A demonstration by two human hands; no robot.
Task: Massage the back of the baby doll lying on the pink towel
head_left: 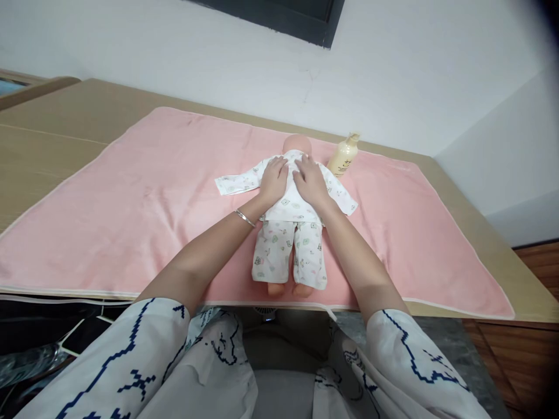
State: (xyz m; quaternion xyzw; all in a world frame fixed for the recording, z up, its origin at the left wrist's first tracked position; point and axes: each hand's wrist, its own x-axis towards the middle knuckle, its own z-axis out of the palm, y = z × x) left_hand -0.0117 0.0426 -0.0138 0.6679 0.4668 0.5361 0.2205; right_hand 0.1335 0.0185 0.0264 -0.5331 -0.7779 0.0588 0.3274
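A baby doll (292, 203) in a white printed top and trousers lies stretched out, its bald head away from me and its feet at the table's front edge. No face shows on the head, and both sleeves spread outward. My left hand (274, 181) rests flat on the left side of the doll's upper body, fingers extended. On the other side, my right hand (311, 181) lies flat too, fingers pointing toward the doll's shoulder. Neither hand grips anything. Beyond the doll's right sleeve stands a cream pump bottle (343, 156), slightly tilted in view.
A pink blanket (131, 198) with a pale edge covers much of the wooden table (56, 151) and reaches its front edge. Behind stands a white wall (174, 52) with a dark frame (334, 23). Wooden drawers (519, 361) are low at right.
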